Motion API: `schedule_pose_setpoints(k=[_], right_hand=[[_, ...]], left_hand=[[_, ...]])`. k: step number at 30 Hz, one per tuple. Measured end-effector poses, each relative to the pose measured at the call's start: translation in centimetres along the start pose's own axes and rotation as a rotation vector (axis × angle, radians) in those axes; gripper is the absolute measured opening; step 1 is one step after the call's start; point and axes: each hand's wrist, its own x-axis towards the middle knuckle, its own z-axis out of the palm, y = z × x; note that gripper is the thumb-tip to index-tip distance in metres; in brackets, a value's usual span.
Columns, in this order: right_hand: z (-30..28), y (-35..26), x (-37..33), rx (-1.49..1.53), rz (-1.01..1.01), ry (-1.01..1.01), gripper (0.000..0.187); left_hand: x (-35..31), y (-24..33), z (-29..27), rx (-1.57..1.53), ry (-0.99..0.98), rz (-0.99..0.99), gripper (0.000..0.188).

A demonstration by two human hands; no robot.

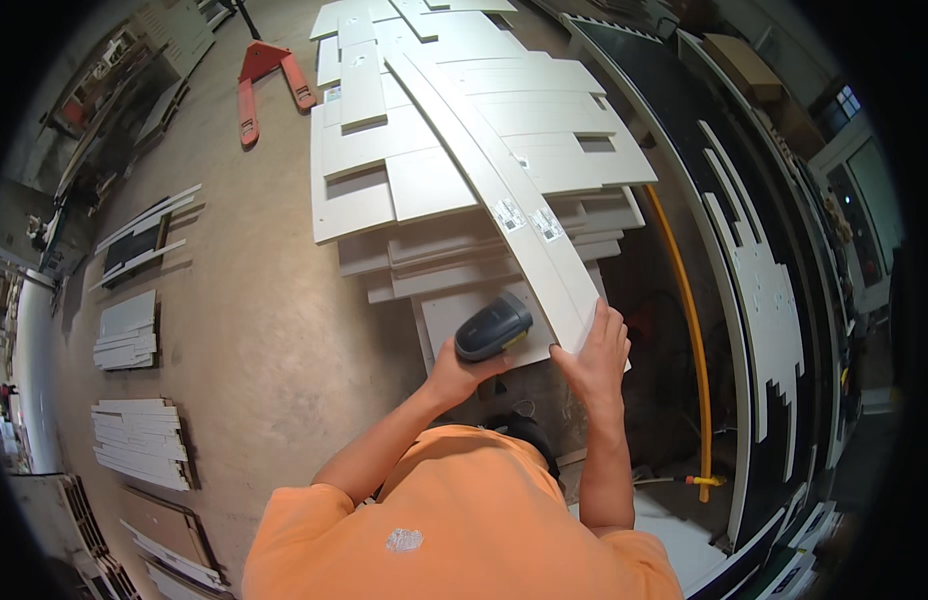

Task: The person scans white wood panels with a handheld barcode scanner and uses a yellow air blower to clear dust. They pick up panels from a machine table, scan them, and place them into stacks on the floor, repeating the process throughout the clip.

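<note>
My left hand (462, 372) is closed around a dark handheld barcode scanner (492, 328), its head tipped toward the boards. Two long, narrow white boards lie side by side, slanting away over a large stack of white panels (434, 185). My right hand (596, 358) grips the near end of the right-hand narrow board (559, 262), thumb at one edge and fingers along the other. A printed label (547, 225) is stuck on that board, and a second label (508, 214) on the neighbouring one. The scanner hides part of a lower panel.
A red pallet jack (269, 75) stands beyond the stack on the left. Small piles of white strips (139, 440) lie on the left floor. On the right, a dark conveyor-like bed (719, 200) carries white boards, with a yellow pipe (689, 310) beside it.
</note>
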Motion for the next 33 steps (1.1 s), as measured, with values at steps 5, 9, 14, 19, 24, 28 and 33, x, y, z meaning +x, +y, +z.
schedule_pose_setpoints(k=[5, 9, 14, 19, 24, 28, 33], right_hand=[[-4.4, 7.2, -4.7, 0.007, -0.014, -0.018, 0.098], [-6.9, 12.0, -7.2, 0.024, -0.004, -0.029, 0.098], [-9.1, 16.1, -9.9, 0.078, 0.005, -0.012, 0.093], [-10.1, 18.7, -12.2, 0.061, 0.049, 0.035, 0.088], [-9.9, 19.5, -12.8, 0.042, 0.16, 0.053, 0.093], [-9.7, 18.8, -11.5, 0.016, 0.208, 0.075, 0.094], [-9.0, 17.4, -8.0, -0.022, 0.221, 0.092, 0.088]], left_hand=[[3.4, -0.5, 2.8, -0.07, 0.173, -0.078, 0.018], [6.8, -1.3, 5.5, -0.129, 0.126, -0.087, 0.024], [10.7, -2.3, 8.5, -0.278, 0.147, -0.11, 0.025], [13.0, -3.2, 12.7, -0.299, 0.097, -0.135, 0.027], [15.8, -3.5, 15.4, -0.272, 0.045, -0.11, 0.03], [18.2, -3.8, 16.1, -0.295, -0.029, -0.142, 0.032], [20.8, -4.3, 15.6, -0.315, -0.138, -0.201, 0.033]])
